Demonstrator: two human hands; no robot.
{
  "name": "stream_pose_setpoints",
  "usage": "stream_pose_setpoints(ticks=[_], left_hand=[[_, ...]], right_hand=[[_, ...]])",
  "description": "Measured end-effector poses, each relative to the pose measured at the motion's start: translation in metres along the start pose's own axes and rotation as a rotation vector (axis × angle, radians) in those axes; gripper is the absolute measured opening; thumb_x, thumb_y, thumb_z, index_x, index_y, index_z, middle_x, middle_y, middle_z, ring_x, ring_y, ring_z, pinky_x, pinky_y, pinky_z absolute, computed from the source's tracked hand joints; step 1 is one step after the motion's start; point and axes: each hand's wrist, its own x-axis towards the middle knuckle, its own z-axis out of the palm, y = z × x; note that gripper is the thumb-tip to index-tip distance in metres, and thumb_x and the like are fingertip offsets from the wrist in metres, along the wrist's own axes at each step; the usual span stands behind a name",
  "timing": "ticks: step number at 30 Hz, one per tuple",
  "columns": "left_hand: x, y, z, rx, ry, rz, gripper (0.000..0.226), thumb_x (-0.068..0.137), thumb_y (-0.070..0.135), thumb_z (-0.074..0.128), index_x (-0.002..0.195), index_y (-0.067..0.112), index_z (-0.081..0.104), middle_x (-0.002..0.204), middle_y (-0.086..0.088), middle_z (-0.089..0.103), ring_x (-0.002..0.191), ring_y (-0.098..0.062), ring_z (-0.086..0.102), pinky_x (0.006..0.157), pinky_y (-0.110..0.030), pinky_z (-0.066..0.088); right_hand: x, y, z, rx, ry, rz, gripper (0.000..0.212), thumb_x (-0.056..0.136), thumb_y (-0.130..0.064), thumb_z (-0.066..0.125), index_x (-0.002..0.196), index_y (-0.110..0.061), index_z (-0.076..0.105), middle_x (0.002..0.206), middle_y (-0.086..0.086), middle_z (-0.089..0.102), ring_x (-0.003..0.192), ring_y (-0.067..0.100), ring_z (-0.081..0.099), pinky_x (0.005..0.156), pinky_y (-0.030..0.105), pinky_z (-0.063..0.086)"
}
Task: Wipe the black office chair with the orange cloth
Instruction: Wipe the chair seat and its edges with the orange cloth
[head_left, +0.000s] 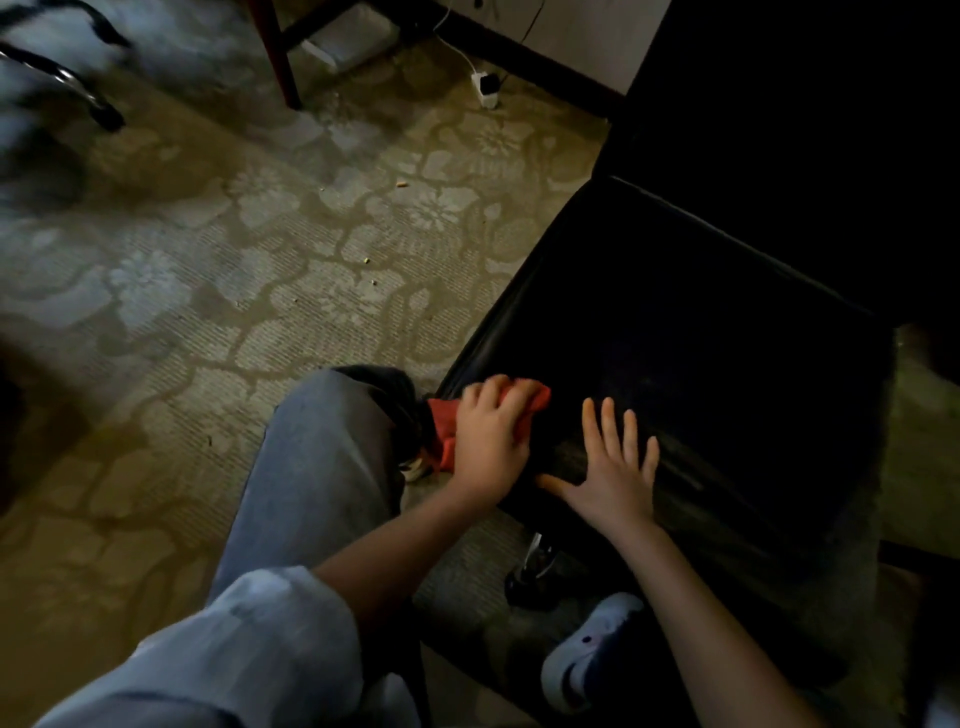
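The black office chair fills the right half of the view, its seat facing me and its back rising dark at the top right. The orange cloth lies bunched at the seat's near left corner. My left hand grips the cloth there, fingers curled over it, and presses it to the seat edge. My right hand lies flat on the seat's front part, fingers spread and straight, holding nothing.
A patterned carpet covers the floor to the left. My bent knee in grey trousers is beside the seat. A chair caster and my light shoe sit below it. A red-brown furniture leg and a white plug stand far back.
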Motion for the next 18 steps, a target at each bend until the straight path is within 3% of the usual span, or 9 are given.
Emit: stream_pose_setpoints(ticks=[4, 7, 12, 15, 18], left_hand=[[-0.028, 0.001, 0.011, -0.012, -0.062, 0.182, 0.045, 0.080, 0.024, 0.045, 0.123, 0.023, 0.054, 0.116, -0.012, 0.058, 0.099, -0.026, 0.046, 0.085, -0.037, 0.047], [-0.031, -0.018, 0.006, 0.006, -0.004, 0.202, 0.044, 0.081, 0.024, 0.047, 0.125, 0.025, 0.048, 0.116, -0.014, 0.058, 0.101, -0.025, 0.045, 0.086, -0.038, 0.047], [-0.004, -0.043, -0.005, -0.114, 0.348, -0.288, 0.041, 0.082, 0.013, 0.051, 0.122, 0.018, 0.055, 0.116, -0.021, 0.053, 0.105, -0.037, 0.046, 0.095, -0.031, 0.030], [0.017, -0.053, -0.010, -0.342, 0.467, -0.674, 0.035, 0.088, 0.006, 0.057, 0.123, 0.007, 0.056, 0.126, -0.021, 0.044, 0.115, -0.038, 0.043, 0.103, -0.037, 0.030], [0.018, -0.052, -0.008, -0.356, 0.476, -0.676, 0.035, 0.089, 0.011, 0.055, 0.124, 0.008, 0.056, 0.127, -0.019, 0.042, 0.115, -0.035, 0.042, 0.102, -0.032, 0.029]], right_hand=[[0.001, -0.003, -0.001, 0.001, 0.026, 0.000, 0.102, 0.082, -0.068, 0.046, 0.147, -0.027, -0.021, 0.156, 0.000, -0.023, 0.143, 0.022, -0.022, 0.115, 0.050, -0.008], [0.002, -0.003, 0.000, 0.009, 0.045, 0.009, 0.106, 0.076, -0.078, 0.040, 0.147, -0.028, -0.021, 0.157, -0.001, -0.021, 0.144, 0.021, -0.020, 0.114, 0.047, -0.009], [0.006, -0.005, 0.001, 0.024, 0.037, 0.018, 0.109, 0.073, -0.083, 0.035, 0.146, -0.028, -0.023, 0.156, -0.001, -0.024, 0.143, 0.021, -0.022, 0.114, 0.047, -0.012], [0.009, -0.012, 0.000, 0.036, 0.043, 0.022, 0.109, 0.074, -0.082, 0.035, 0.146, -0.026, -0.023, 0.156, 0.001, -0.023, 0.143, 0.024, -0.023, 0.113, 0.049, -0.012], [0.012, -0.022, -0.001, 0.020, 0.051, 0.049, 0.108, 0.076, -0.080, 0.036, 0.146, -0.024, -0.023, 0.156, 0.004, -0.023, 0.143, 0.027, -0.021, 0.112, 0.052, -0.011]])
